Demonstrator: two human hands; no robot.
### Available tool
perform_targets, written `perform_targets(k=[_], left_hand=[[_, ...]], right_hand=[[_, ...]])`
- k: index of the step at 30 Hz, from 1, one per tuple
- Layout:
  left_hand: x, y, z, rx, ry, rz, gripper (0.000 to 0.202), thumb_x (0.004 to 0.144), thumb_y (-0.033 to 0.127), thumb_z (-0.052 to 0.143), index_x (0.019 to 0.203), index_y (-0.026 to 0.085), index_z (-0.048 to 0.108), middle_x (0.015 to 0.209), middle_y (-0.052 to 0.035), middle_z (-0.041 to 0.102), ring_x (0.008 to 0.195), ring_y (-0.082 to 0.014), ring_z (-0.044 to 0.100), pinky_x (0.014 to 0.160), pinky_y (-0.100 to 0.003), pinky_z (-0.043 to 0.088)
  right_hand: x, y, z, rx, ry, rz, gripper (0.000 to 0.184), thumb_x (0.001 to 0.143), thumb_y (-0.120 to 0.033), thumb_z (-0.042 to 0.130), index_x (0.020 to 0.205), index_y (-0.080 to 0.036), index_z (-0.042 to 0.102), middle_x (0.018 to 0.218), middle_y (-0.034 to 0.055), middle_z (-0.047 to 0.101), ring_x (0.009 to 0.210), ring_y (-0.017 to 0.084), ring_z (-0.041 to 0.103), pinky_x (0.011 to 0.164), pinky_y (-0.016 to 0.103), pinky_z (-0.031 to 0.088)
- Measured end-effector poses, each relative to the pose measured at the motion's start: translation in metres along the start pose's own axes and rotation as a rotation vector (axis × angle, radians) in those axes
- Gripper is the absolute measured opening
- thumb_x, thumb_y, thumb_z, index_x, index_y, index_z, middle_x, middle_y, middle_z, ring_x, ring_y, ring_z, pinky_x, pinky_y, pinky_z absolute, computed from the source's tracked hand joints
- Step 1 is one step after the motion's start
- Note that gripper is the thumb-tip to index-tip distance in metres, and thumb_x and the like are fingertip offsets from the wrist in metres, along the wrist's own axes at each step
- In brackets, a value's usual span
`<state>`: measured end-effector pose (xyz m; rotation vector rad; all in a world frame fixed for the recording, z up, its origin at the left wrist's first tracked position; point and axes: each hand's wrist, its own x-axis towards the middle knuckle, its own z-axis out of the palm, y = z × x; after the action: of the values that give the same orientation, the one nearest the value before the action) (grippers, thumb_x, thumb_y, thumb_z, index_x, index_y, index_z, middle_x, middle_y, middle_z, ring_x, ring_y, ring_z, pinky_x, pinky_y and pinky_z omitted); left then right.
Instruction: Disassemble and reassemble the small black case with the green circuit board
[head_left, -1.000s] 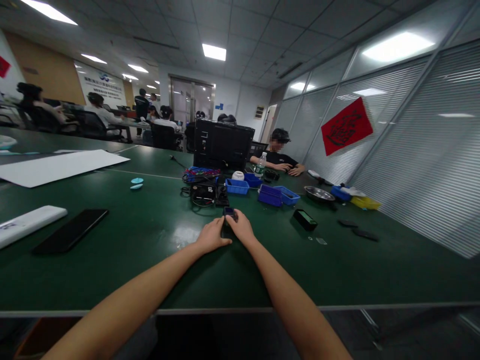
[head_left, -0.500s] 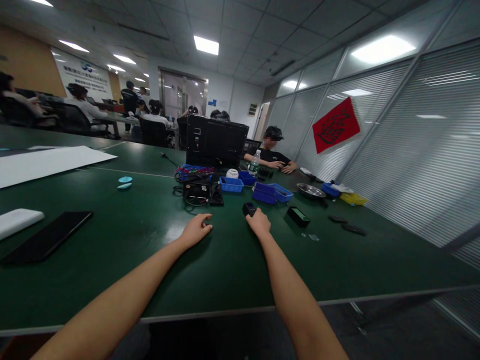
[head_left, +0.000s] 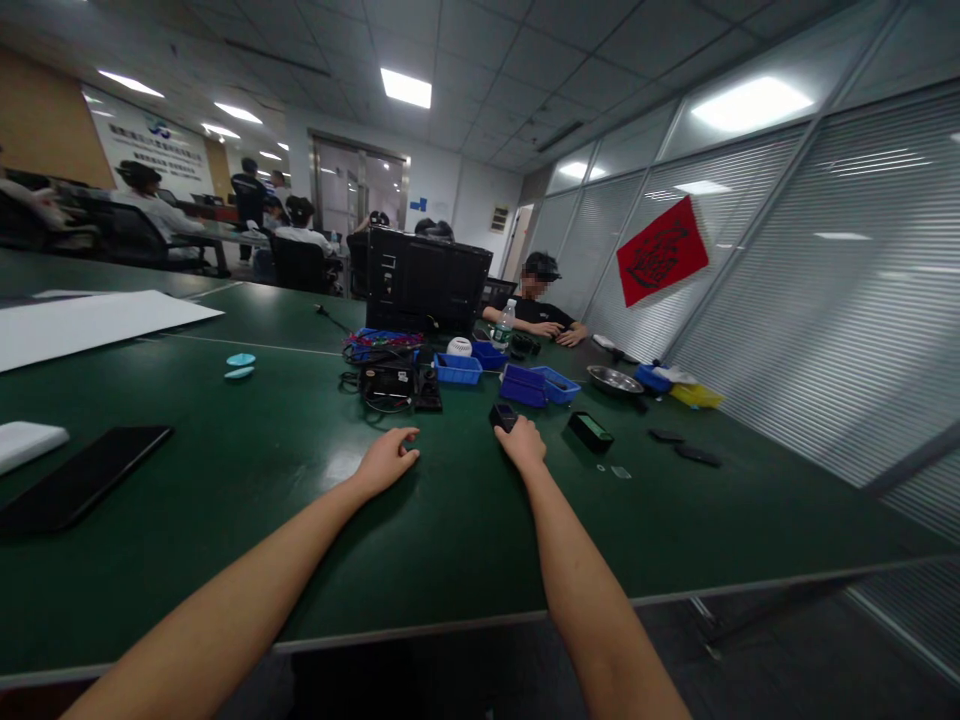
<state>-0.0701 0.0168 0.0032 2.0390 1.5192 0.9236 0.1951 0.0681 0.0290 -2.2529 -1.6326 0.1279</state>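
1 small black device (head_left: 502,414) sits fingertip-gripped by the right hand (head_left: 521,446) (positioning it, likely); left hand (head_left: 386,460) lies open, empty; lifting needs firmer closure.

A broad green surface (head_left: 225,480) runs through the office. To its right stands a glass partition wall (head_left: 825,300) with closed blinds, bearing a red paper hanging (head_left: 661,264). Above the surface, light panels (head_left: 406,87) shine in a tiled ceiling. Beyond its far end are dark office chairs (head_left: 300,265) and a glass door (head_left: 360,190). Grey floor (head_left: 750,660) shows below its near edge.
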Motion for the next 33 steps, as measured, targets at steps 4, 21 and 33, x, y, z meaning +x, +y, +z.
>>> perform_targets(k=[4,21,33], left_hand=[[0.000,0.000,0.000,0.005,-0.006,-0.001,0.045,0.072,0.030,0.048,0.115,0.018,0.051,0.101,-0.0053,0.058,0.073,-0.0151,0.054,0.074,-0.029,0.044],[0.001,-0.003,0.000,0.021,-0.001,0.036,0.045,0.072,0.031,0.048,0.114,0.016,0.051,0.099,-0.0054,0.059,0.069,-0.0134,0.055,0.069,-0.026,0.044],[0.000,0.000,-0.002,0.023,-0.005,0.026,0.044,0.072,0.030,0.049,0.114,0.016,0.051,0.099,-0.0056,0.060,0.070,-0.0136,0.055,0.070,-0.026,0.044]], right_hand=[[0.001,0.001,0.000,0.000,0.012,0.001,0.055,0.072,-0.050,0.051,0.113,-0.014,0.046,0.112,0.0185,0.049,0.102,0.030,0.050,0.076,0.040,0.043],[0.018,0.021,-0.009,0.113,-0.032,0.133,0.052,0.078,-0.052,0.040,0.110,-0.013,0.052,0.113,0.0181,0.053,0.102,0.028,0.052,0.078,0.037,0.042],[0.007,0.013,-0.013,0.046,-0.007,0.082,0.057,0.073,-0.052,0.050,0.116,-0.014,0.045,0.111,0.0159,0.052,0.101,0.028,0.050,0.078,0.036,0.042]])
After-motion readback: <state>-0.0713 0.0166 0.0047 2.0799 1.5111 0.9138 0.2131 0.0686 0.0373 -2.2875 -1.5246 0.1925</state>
